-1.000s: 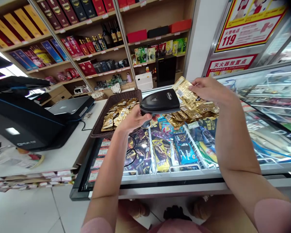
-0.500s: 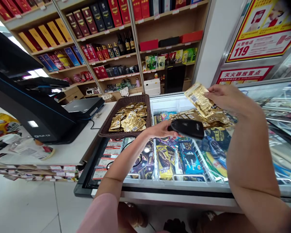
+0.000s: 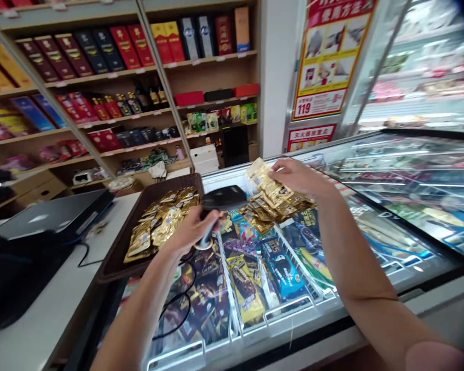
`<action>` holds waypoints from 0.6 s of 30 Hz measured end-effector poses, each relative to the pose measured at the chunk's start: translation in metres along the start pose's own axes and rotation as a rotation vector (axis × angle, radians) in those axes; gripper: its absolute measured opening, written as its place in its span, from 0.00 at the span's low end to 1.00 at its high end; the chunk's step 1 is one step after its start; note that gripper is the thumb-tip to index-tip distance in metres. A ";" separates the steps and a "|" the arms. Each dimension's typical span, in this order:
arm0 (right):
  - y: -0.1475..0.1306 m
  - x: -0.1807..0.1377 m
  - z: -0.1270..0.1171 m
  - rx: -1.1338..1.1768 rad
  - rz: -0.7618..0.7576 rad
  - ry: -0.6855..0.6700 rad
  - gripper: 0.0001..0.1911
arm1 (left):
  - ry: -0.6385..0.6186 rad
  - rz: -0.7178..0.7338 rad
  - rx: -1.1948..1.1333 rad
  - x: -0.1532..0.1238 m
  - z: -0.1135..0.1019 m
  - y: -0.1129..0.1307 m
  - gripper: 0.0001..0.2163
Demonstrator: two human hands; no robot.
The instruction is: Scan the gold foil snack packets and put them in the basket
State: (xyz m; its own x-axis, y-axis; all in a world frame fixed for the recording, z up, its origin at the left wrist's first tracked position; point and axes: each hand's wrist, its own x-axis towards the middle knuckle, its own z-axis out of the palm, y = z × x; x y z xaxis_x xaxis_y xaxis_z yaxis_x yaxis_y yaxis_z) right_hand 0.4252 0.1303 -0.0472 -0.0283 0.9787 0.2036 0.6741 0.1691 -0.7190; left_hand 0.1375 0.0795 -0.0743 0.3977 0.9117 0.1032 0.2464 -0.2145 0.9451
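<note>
My left hand (image 3: 193, 229) is closed round the handle of a black barcode scanner (image 3: 226, 197), whose head points to the right over the chest freezer. In my right hand (image 3: 299, 176), pinched at its edge, is a shiny gold packet (image 3: 268, 181) with a printed label towards me. It hangs just above or against a pile of similar gold packets (image 3: 261, 215) on the freezer's glass top. Left of the scanner, a brown woven basket (image 3: 114, 257) holds many more gold packets (image 3: 166, 221). The scanner's trigger side is partly hidden by my fingers.
Under the glass, wrapped ice creams (image 3: 247, 291) lie between white wire dividers (image 3: 232, 288). A black cable (image 3: 187, 304) loops below my left hand. A counter (image 3: 34, 309) with a black flat device (image 3: 54, 211) stands left. Shelves of boxed goods (image 3: 100, 49) rise behind.
The view has swung to the right. The scanner has moved left, nearer the basket and farther from the held packet. My right hand still holds a gold packet by the pile.
</note>
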 end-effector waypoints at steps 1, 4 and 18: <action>-0.001 0.002 0.001 0.002 0.004 0.003 0.11 | 0.092 -0.003 -0.023 0.000 -0.006 0.004 0.22; -0.001 0.006 0.003 0.017 0.007 0.000 0.10 | 0.254 -0.036 0.016 -0.002 -0.016 0.015 0.23; -0.011 0.001 0.003 0.043 0.014 -0.131 0.08 | 0.216 -0.067 0.145 -0.004 -0.003 0.009 0.22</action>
State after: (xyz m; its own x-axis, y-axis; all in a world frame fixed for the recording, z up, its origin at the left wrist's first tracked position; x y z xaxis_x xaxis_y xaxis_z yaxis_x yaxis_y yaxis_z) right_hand 0.4156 0.1303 -0.0411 -0.1169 0.9874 0.1071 0.6431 0.1574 -0.7494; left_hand 0.1352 0.0751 -0.0648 0.1826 0.9758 0.1207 0.3963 -0.1854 0.8992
